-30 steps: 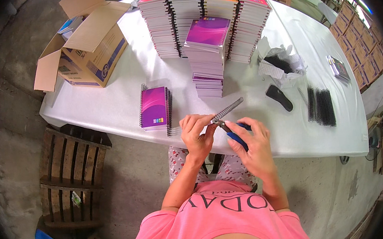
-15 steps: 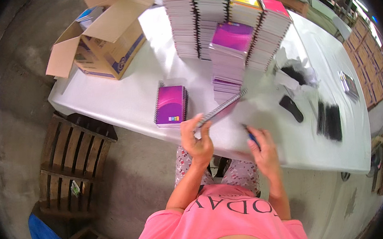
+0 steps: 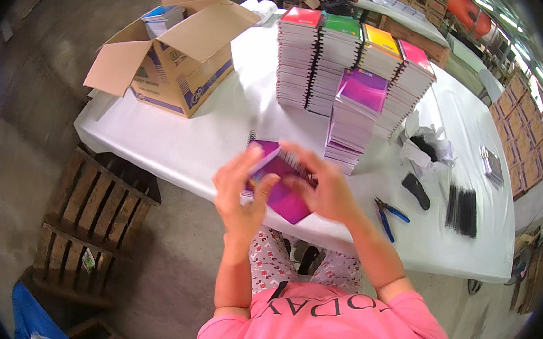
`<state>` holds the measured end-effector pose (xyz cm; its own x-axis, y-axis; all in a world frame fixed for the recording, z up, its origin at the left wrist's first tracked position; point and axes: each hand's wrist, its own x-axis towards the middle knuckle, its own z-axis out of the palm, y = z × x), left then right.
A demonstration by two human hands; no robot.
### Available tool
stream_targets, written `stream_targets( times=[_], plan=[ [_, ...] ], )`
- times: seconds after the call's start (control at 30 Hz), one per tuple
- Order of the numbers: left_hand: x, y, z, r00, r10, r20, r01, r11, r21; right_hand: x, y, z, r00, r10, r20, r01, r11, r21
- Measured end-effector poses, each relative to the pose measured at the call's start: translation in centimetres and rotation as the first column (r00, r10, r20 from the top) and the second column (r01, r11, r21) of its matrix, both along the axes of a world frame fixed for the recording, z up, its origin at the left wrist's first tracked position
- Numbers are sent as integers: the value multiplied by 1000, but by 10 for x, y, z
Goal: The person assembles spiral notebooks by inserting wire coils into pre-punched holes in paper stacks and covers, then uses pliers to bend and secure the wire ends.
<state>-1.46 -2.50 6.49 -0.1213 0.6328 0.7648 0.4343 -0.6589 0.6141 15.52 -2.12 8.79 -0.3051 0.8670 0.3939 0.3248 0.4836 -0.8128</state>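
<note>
Between both hands, above the table's near edge, I hold a purple spiral notebook at a tilt. My left hand is closed on its left side, while the fingers of my right hand grip the side with the dark coil. Just behind them, another purple notebook lies on the table, mostly covered by my hands. Pliers with blue handles rest on the table to the right, jaws spread, apart from my right hand.
Tall notebook piles stand beyond, including a purple stack and a red-topped stack. An open cardboard box sits at the far left. Rightward lie a black oblong object, black coils and crumpled white wrapping.
The pliers have left my right hand and now lie on the table. My right hand has moved left onto the notebook, which has turned from edge-on to show its purple cover.
</note>
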Motion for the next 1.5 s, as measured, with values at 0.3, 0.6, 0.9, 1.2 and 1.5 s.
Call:
stream_targets(
  times=[0.3,0.6,0.9,1.2,1.5],
  plan=[
    [-7,16,-93,821,193,538,207,777,-595,-21,89,-92,874,-355,-331,155,850,-503],
    [4,25,-122,895,132,425,91,880,-465,-21,92,-96,842,-356,405,412,909,-56],
    [0,18,-100,903,280,326,-128,899,-418,78,33,57,595,-800,-81,704,470,533],
    [60,1,-18,989,60,134,-64,998,26,152,93,41,768,-636,79,641,766,-56],
    [83,-17,17,998,-23,-53,34,973,227,133,12,82,811,-584,-42,577,786,220]
  ],
)
